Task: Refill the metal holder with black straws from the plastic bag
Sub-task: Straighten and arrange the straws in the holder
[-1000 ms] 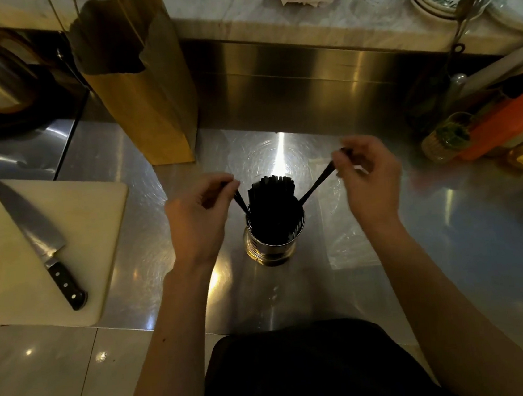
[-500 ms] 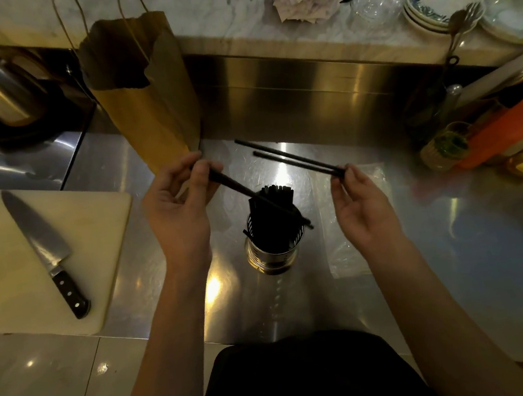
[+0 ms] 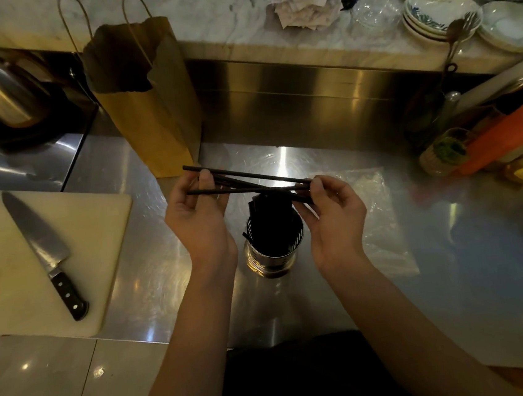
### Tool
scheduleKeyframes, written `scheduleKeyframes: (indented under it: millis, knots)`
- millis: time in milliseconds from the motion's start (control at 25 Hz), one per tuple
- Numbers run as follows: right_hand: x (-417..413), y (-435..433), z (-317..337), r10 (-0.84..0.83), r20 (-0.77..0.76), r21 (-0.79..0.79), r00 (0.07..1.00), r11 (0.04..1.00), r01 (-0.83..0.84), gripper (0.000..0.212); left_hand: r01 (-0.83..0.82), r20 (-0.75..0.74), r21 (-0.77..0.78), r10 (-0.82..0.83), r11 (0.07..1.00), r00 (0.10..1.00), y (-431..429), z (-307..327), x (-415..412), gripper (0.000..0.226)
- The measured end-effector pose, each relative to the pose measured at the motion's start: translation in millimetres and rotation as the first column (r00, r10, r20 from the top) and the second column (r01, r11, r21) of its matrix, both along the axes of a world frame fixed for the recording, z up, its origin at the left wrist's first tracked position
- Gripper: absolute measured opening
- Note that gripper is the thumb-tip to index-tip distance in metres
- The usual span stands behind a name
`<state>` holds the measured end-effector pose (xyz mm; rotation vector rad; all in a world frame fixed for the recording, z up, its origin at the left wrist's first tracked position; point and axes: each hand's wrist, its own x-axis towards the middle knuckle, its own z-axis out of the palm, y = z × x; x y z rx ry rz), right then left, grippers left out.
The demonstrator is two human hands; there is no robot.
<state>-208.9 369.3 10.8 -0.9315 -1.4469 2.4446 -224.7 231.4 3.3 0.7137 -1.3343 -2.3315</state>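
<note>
A metal holder (image 3: 274, 257) packed with black straws (image 3: 271, 208) stands mid-frame on a steel counter (image 3: 148, 242). Just above it, the left hand (image 3: 199, 217) and right hand (image 3: 332, 213) pinch several loose straws (image 3: 252, 188) crosswise by their ends. A flat clear plastic bag (image 3: 382, 223) lies at the holder's three o'clock, and a knife (image 3: 43, 249) at nine.

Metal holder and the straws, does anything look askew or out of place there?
Yes. The few black straws pinched between left hand and right hand cross each other unaligned above the metal holder, and a stray straw leans out at its left rim.
</note>
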Motion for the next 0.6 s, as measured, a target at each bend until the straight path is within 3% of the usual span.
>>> scheduleKeyframes:
  millis: [200,400,600]
  knots:
    - [0,-9,-1,-0.095,0.006,0.123,0.995,0.988,0.094,0.007,0.034,0.002,0.100,-0.034,0.994,0.999,10,1,4,0.018]
    - [2,-12,-3,-0.122,0.029,0.044,0.992,0.992,0.121,0.005,0.068,-0.049,0.406,-0.052,0.912,0.997,23,18,6,0.033]
    - [5,-15,-6,-0.106,0.051,0.075,0.993,0.992,0.102,0.004,0.157,0.006,0.426,-0.177,0.891,0.984,44,22,6,0.027]
